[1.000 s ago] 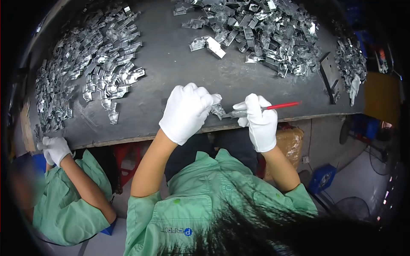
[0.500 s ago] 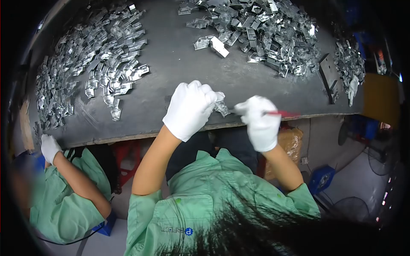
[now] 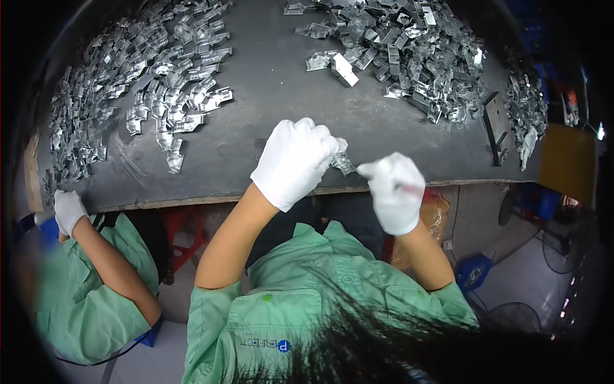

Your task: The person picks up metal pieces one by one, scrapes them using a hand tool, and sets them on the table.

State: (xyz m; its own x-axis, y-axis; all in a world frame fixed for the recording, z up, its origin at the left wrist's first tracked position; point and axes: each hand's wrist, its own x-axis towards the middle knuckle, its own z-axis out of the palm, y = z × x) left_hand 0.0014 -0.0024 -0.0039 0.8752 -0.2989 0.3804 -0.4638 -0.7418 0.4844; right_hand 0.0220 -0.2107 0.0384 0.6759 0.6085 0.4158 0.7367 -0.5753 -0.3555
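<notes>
Mid-frame, the left hand (image 3: 295,163) pinches one part (image 3: 343,162), maybe not done, the right hand (image 3: 394,193) grips a blurry red tool (image 3: 410,189), and whether the upper-left pile (image 3: 163,73) or upper-right pile (image 3: 409,61) is finished, I can't tell.

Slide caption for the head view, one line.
Gloved left hand holds a shiny part over a dark table; blurred right hand holds something red; loose parts lie beyond.

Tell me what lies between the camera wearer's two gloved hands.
In the head view, a shiny part, held by the left hand, pokes out toward the right hand; blur hides whether anything there touches it.
</notes>
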